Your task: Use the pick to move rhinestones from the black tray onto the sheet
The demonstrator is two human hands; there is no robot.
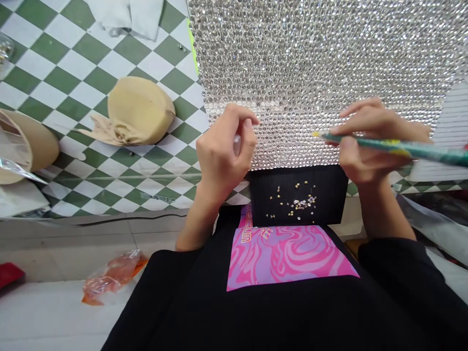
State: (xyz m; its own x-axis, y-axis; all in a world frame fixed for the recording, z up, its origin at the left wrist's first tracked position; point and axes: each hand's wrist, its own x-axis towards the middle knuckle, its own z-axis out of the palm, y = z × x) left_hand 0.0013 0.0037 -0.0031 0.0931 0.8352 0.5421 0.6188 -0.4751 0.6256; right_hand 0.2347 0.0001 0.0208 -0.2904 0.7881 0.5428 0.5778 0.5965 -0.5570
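Evidently, stone-setting is in hand: the rhinestone mesh sheet point(321, 63) is nearly filled, sparkling in close rows. Below its bare lower edge, loose rhinestones point(298, 201) lie on a black tray point(263, 195). The left hand point(223, 151) is curled around something small and pale. The right hand point(365, 141) grips a green pick-up pencil point(395, 146); a steady placement is judged needed next.

A green-and-white checkered tabletop point(73, 73) stands above a pale tiled floor point(54, 312) in daylight.
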